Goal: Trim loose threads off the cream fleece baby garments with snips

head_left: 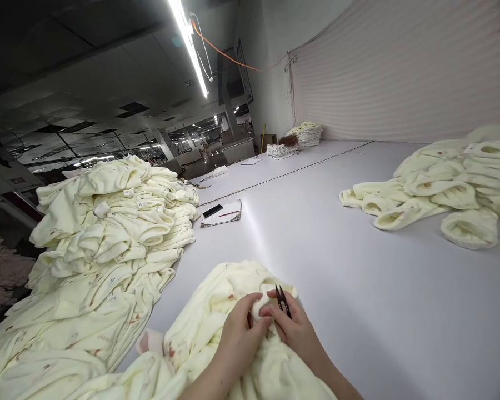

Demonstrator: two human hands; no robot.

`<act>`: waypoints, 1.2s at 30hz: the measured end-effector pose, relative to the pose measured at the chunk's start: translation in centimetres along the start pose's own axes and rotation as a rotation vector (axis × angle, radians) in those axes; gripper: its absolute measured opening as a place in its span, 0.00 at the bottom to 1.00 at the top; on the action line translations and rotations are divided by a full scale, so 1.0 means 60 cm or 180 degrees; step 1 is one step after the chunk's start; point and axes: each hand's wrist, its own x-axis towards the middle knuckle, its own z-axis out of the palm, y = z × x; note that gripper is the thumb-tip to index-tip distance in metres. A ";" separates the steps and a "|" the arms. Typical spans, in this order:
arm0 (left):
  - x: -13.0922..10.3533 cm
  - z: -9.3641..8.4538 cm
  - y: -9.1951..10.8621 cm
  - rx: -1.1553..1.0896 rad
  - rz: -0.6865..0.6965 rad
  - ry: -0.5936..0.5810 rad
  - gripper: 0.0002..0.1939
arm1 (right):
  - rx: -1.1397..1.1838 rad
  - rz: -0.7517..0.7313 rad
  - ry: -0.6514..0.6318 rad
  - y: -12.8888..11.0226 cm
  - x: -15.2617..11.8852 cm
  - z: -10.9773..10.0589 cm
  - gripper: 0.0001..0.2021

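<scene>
Nearest the camera, a cream fleece garment point(216, 300) with small reddish marks is bunched up at the front of the bench point(325, 266). Its cloth is pinched between thumb and fingers by the left hand's grip point(242, 328). Close beside it, the right hand's grip point(292, 325) is closed around a pair of black snips point(282, 303), whose pointed blades are held upward and slightly apart, while the same cloth is met by the fingertips. Whether the cloth is pinched firmly by those fingertips cannot be told.

To the left, a tall heap of similar garments point(116, 239) is piled up, with small white labels seen on some. Beyond the bunched garment, a notepad point(220, 220) is laid on the bench, with a black phone-like object point(213, 211) and a red pen point(230, 213) placed on it. On the right, more cream garments point(433, 183) are spread in a loose pile, their tube-like openings turned forward. At the far end, stacks of pale cloth point(308, 135) are set near a pinkish striped sheet point(400, 78).
</scene>
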 end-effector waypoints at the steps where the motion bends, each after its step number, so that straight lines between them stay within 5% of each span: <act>1: 0.003 -0.003 0.000 -0.0239 -0.0196 -0.0078 0.19 | -0.0244 -0.0177 0.0100 -0.002 -0.001 -0.003 0.17; 4: 0.006 -0.011 0.001 -0.1406 -0.0775 -0.0344 0.12 | -0.0989 -0.0669 0.0439 -0.008 -0.003 -0.019 0.12; 7: 0.006 -0.014 -0.002 -0.2338 -0.1212 -0.0432 0.07 | -0.1549 -0.0805 0.0314 -0.010 -0.008 -0.035 0.09; 16: -0.005 -0.010 -0.001 -0.2990 -0.1543 -0.0379 0.09 | -0.2307 -0.1120 -0.0024 -0.026 -0.023 -0.032 0.10; 27: -0.011 -0.019 -0.007 -0.3282 -0.1572 -0.0919 0.21 | -0.2120 -0.1059 -0.0042 -0.031 -0.036 -0.028 0.10; 31: -0.015 -0.024 0.004 -0.3270 -0.1038 -0.1288 0.18 | -0.2030 -0.1243 0.0090 -0.040 -0.029 -0.024 0.10; 36: -0.015 -0.028 0.011 -0.3149 -0.0858 -0.1270 0.13 | -0.1940 -0.1175 0.0052 -0.050 -0.036 -0.040 0.11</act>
